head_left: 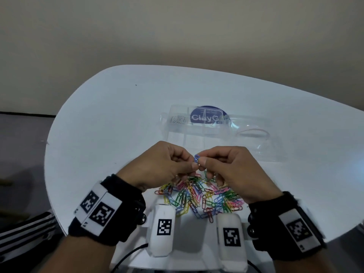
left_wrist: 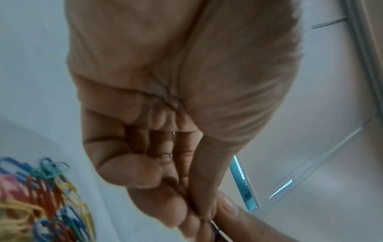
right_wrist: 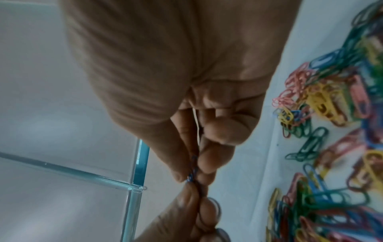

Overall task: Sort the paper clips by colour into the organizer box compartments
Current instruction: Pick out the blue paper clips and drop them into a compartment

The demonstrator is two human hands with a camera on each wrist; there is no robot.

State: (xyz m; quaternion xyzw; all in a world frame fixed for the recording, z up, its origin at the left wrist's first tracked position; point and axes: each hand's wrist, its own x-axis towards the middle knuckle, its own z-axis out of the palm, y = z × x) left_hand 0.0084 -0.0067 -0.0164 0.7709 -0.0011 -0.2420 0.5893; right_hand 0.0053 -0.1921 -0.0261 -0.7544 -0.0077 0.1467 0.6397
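Both hands are up over the pile of paper clips (head_left: 199, 196), left hand (head_left: 157, 164) and right hand (head_left: 234, 166) pinching one blue paper clip (head_left: 196, 159) together.

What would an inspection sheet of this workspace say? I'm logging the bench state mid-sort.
Surface: white round table, one small dark speck on its far side.
Job's things: mixed-colour paper clip pile near the front edge; clear organizer box behind it, open, silver clips in one far compartment; blue paper clips held above the pile.
Clutter: a rubber band lies at the box's right part.
Grippers: left hand and right hand both pinch the blue paper clips.
Cables: black cable below the table edge.
Surroundings: beige wall, dark floor.
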